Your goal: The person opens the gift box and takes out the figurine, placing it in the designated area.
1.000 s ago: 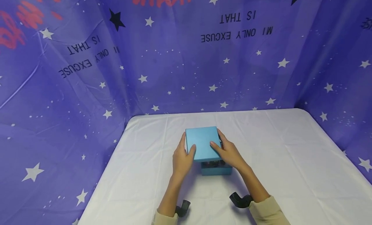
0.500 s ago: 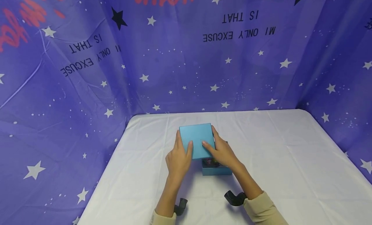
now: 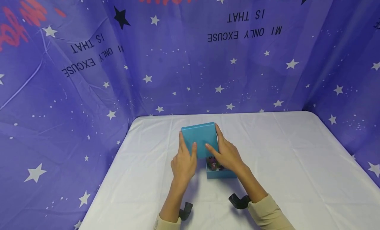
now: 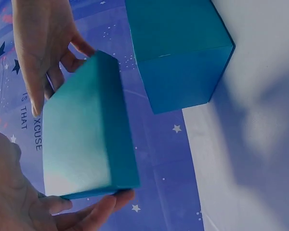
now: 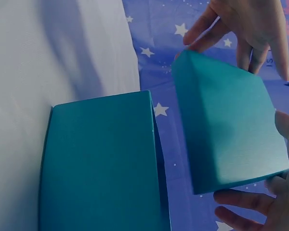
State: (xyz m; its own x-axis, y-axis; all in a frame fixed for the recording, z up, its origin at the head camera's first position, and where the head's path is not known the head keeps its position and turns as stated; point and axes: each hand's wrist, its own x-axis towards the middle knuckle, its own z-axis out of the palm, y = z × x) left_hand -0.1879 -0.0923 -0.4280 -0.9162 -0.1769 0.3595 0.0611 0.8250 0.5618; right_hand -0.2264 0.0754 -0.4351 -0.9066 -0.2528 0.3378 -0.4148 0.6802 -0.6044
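Observation:
A square blue box lid (image 3: 199, 141) is held between both hands above the table, tilted. My left hand (image 3: 183, 162) grips its left side, with the thumb over the top face. On the opposite side my right hand (image 3: 228, 154) grips it the same way. Below and slightly right, a blue box (image 3: 221, 174) stands uncovered on the table. Small dark, multicoloured contents (image 3: 212, 163) show inside; their kind cannot be made out. In the left wrist view the lid (image 4: 82, 139) is apart from the box (image 4: 183, 62); the right wrist view shows the same gap.
A white cloth (image 3: 148, 177) covers the table. Purple star-printed curtains (image 3: 190, 71) enclose the back and both sides. A black curved piece (image 3: 186, 211) sits at the left wrist, and another black piece (image 3: 238, 201) at the right one.
Both hands have moved the lid left and a little away from me, off the box. Its far edge has tipped up, and more of the box's contents now shows.

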